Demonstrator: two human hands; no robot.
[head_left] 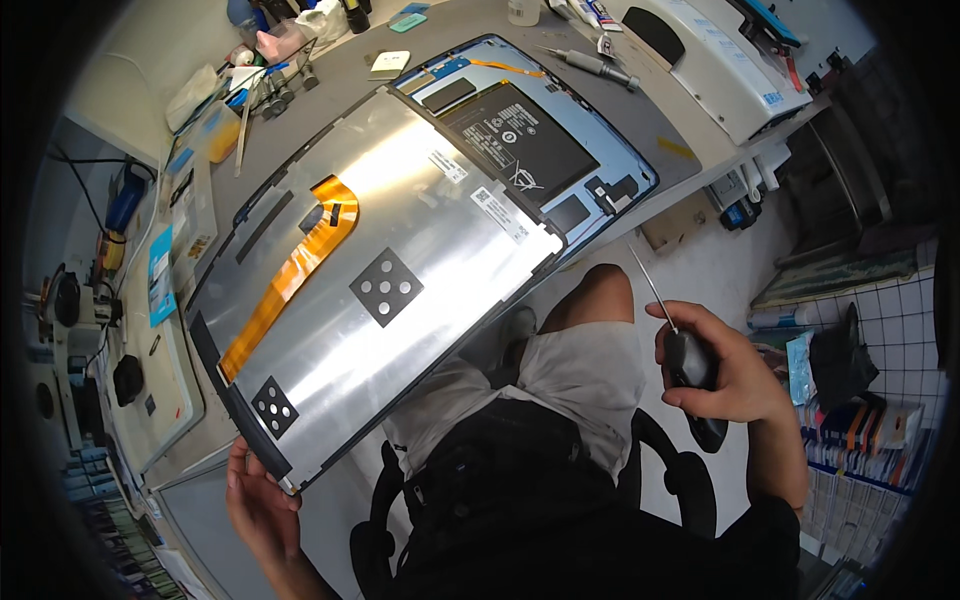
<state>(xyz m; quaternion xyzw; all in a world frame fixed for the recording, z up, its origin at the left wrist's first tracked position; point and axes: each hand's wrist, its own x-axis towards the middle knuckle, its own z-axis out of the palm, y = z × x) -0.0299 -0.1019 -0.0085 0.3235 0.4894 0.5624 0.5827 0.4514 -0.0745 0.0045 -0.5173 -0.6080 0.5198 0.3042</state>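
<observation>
A tablet's screen panel (400,210), its silvery metal back facing up, lies aslant over the tablet body (625,160). An orange flex cable (290,280) and black pads with round holes sit on the panel. My left hand (262,505) grips the panel's near left corner, fingers curled at its edge, some of them hidden. To the right, clear of the tablet, my right hand (740,370) is closed around a tool (690,362) with a thick black handle and a long thin metal shaft pointing up and left. The body's black battery (520,140) shows past the panel.
On the grey mat (450,25), beyond the tablet, lies a grey screwdriver (590,65). A white machine (715,65) stands at the far right. Tools and cables (275,90) crowd the far left. A wire rack (870,440) stands right of my right arm. My lap is below the bench edge.
</observation>
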